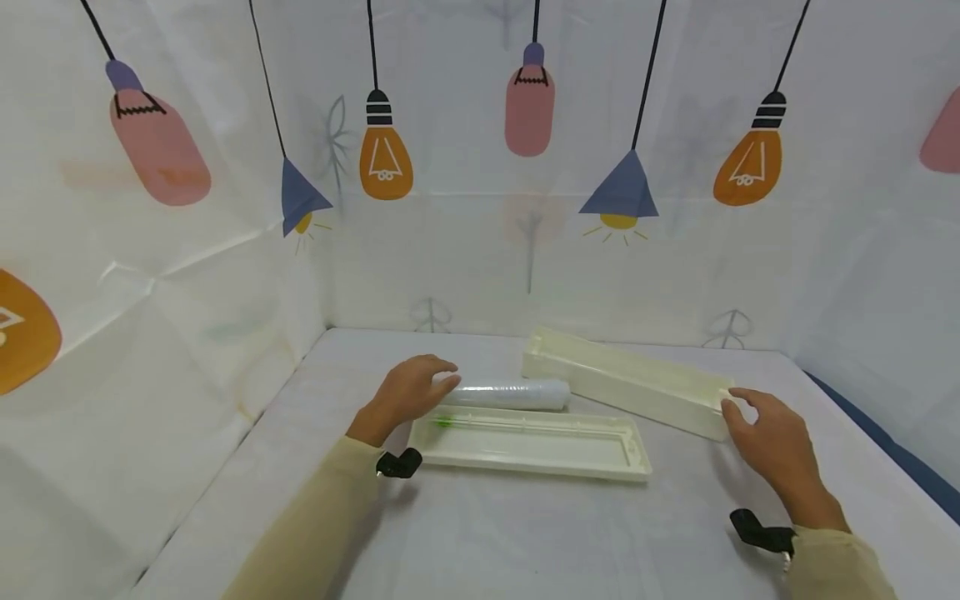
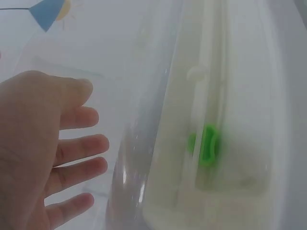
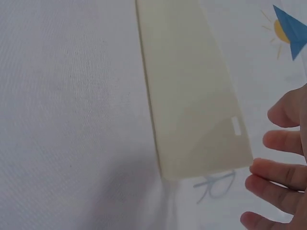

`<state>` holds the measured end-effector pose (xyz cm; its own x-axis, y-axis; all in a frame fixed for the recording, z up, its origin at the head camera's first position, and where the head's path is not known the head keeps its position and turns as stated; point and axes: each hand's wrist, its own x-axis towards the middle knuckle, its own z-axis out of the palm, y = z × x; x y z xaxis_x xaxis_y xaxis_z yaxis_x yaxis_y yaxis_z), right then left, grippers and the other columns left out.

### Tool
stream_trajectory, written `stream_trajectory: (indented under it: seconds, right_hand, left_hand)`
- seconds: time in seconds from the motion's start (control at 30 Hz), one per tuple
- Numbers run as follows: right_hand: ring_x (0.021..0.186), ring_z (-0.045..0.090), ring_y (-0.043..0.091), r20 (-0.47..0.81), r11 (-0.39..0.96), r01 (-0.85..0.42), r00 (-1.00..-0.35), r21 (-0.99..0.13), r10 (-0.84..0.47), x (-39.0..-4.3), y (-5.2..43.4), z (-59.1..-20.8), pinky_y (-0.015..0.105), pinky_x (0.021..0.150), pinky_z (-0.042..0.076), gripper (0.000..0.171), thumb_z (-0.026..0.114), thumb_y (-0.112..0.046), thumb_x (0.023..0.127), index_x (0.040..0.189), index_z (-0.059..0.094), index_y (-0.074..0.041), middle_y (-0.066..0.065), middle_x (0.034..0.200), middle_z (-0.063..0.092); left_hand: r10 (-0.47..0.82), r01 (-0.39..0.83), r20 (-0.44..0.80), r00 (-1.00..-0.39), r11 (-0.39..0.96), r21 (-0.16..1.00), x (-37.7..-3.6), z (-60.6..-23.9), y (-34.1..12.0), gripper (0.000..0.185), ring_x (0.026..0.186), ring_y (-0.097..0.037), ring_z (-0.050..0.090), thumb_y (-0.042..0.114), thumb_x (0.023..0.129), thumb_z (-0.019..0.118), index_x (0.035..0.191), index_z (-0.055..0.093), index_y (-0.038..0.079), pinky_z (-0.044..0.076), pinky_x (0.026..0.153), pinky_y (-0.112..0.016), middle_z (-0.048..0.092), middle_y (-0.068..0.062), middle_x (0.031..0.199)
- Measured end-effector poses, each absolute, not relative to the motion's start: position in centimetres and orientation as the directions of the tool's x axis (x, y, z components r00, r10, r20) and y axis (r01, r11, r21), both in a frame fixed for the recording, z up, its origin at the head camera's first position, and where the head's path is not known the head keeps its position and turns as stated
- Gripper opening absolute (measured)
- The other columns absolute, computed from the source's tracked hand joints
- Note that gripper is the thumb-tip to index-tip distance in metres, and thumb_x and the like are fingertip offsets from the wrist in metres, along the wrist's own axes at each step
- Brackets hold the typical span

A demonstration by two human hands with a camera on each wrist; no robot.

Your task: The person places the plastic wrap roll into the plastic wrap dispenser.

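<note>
A clear roll of plastic film (image 1: 510,393) lies on the white table between two cream plastic pieces. My left hand (image 1: 431,382) hovers at the roll's left end with loose fingers and holds nothing; in the left wrist view the fingers (image 2: 79,158) stay just left of the roll (image 2: 139,143). In front of the roll lies a long shallow cream tray (image 1: 532,442) with a small green slider (image 1: 442,422) (image 2: 208,146) on its rail. Behind, a long cream box (image 1: 626,382) lies at an angle. My right hand (image 1: 738,406) is spread at the box's right end (image 3: 192,86), holding nothing.
White cloth walls printed with lamps and bulbs (image 1: 386,158) close in the table on the left, back and right. A blue edge (image 1: 885,442) shows at the table's right side. Bare tabletop (image 1: 525,533) stretches in front of the tray.
</note>
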<state>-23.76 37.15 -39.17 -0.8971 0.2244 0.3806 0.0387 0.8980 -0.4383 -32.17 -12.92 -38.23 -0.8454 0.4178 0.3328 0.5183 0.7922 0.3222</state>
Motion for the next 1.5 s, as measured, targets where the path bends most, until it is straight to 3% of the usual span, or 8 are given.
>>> stream_trajectory:
  seconds: [0.43, 0.73, 1.03, 1.5]
  right_hand:
    - [0.128, 0.038, 0.058, 0.311, 0.864, 0.125, -0.900, -0.487, 0.305, -24.0, 37.3, -40.2, 0.071, 0.098, 0.036, 0.048, 0.049, -0.026, 0.102, 0.131, 0.054, 0.012, 0.040, 0.138, 0.043]
    - [0.119, 0.047, 0.055, 0.240, 0.824, 0.179, -0.904, -0.537, 0.353, -24.1, 37.4, -40.9, 0.065, 0.089, 0.047, 0.049, 0.047, -0.029, 0.104, 0.133, 0.053, 0.010, 0.039, 0.134, 0.047]
    - [0.122, 0.050, 0.055, 0.146, 0.759, 0.226, -0.910, -0.611, 0.388, -24.3, 37.1, -40.4, 0.062, 0.090, 0.049, 0.055, 0.042, -0.032, 0.105, 0.142, 0.045, 0.009, 0.038, 0.140, 0.045]
    - [0.117, 0.053, 0.053, 0.185, 0.793, 0.180, -0.920, -0.582, 0.345, -24.2, 37.3, -40.8, 0.062, 0.089, 0.049, 0.053, 0.039, -0.031, 0.105, 0.138, 0.049, 0.009, 0.038, 0.136, 0.048]
  left_hand:
    - [0.374, 0.467, 0.285, -0.883, 0.761, 0.449, -33.8, -38.4, -9.1, 0.033, 0.122, -0.026, 0.059, 0.036, 0.102, 0.057, 0.122, 0.073, 0.014, 0.047, 0.100, -0.047, 0.068, -0.003, 0.126]
    - [0.346, 0.419, 0.236, -0.908, 0.746, 0.518, -35.2, -38.6, -6.9, 0.030, 0.109, -0.021, 0.065, 0.036, 0.102, 0.056, 0.118, 0.074, 0.018, 0.052, 0.089, -0.046, 0.071, 0.001, 0.119]
    - [0.285, 0.346, 0.201, -0.937, 0.681, 0.645, -36.0, -38.3, -4.5, 0.034, 0.106, -0.020, 0.066, 0.037, 0.101, 0.054, 0.119, 0.074, 0.017, 0.053, 0.085, -0.046, 0.071, 0.002, 0.117]
    - [0.278, 0.340, 0.198, -0.940, 0.710, 0.616, -36.8, -38.3, -1.7, 0.036, 0.114, -0.027, 0.063, 0.034, 0.101, 0.055, 0.128, 0.069, 0.014, 0.050, 0.090, -0.048, 0.069, -0.003, 0.123]
